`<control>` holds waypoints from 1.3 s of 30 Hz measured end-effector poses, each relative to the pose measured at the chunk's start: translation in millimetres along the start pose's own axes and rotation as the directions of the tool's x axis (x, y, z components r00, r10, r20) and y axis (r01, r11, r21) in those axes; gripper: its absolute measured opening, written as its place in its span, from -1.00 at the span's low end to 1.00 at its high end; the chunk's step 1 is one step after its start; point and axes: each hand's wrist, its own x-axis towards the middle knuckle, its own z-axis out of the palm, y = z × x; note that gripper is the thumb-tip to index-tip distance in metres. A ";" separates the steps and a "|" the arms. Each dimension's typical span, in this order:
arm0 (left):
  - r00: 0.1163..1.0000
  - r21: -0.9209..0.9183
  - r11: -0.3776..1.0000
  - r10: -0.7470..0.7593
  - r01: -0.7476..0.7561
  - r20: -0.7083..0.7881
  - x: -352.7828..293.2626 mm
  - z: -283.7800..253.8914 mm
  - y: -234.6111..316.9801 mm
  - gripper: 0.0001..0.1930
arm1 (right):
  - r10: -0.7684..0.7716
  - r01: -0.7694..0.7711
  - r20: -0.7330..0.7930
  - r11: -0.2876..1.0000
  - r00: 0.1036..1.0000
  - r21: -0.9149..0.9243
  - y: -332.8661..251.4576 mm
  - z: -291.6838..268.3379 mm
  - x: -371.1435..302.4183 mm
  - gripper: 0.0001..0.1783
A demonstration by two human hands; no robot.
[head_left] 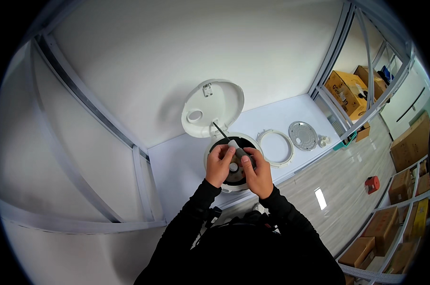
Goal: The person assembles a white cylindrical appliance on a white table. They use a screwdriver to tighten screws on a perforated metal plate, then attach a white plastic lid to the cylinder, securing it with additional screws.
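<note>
On the white tabletop (177, 173) sits a round white rice cooker (238, 189), with its lid (219, 104) tipped up and back. Over the dark inside of the pot, two hands have a screwdriver (233, 144). The right hand (257, 176) has its grip closed around the dark gray handle. The left hand (218, 165) has its grip closed too, with the thumb and fingers pinching the white front part. The thin dark rod points up and away, to the low edge of the lid, near the hinge. I cannot tell if its tip touches a screw. Just right of the cooker lies a white ring (291, 151). Next come a round gray plate (306, 135) with little holes and some small white parts (323, 141).
</note>
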 end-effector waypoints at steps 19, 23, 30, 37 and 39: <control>0.991 -0.200 0.972 -0.114 0.126 0.073 -1.2 0.1 5.5 -0.76 | -0.428 0.403 0.050 0.794 0.902 -0.455 -16.3 0.1 1.3 -0.52; 0.965 -0.262 0.933 -0.212 0.247 0.155 2.9 -5.4 5.4 -0.72 | -0.512 0.486 0.052 0.774 0.858 -0.405 -13.4 2.4 3.6 -0.50; 0.931 -0.343 0.871 -0.286 0.351 0.226 1.3 -3.8 13.3 -0.72 | 0.099 -0.131 0.107 0.929 0.989 0.347 8.7 0.4 0.2 -0.53; 0.948 -0.310 0.900 -0.264 0.308 0.176 3.7 -1.1 3.0 -0.73 | -0.275 0.269 0.009 0.935 0.961 -0.231 -1.6 1.5 -0.5 -0.58; 0.937 -0.306 0.891 -0.283 0.335 0.204 5.7 -3.0 -5.2 -0.72 | -0.502 0.468 -0.012 0.814 0.865 -0.344 -0.3 2.6 2.6 -0.56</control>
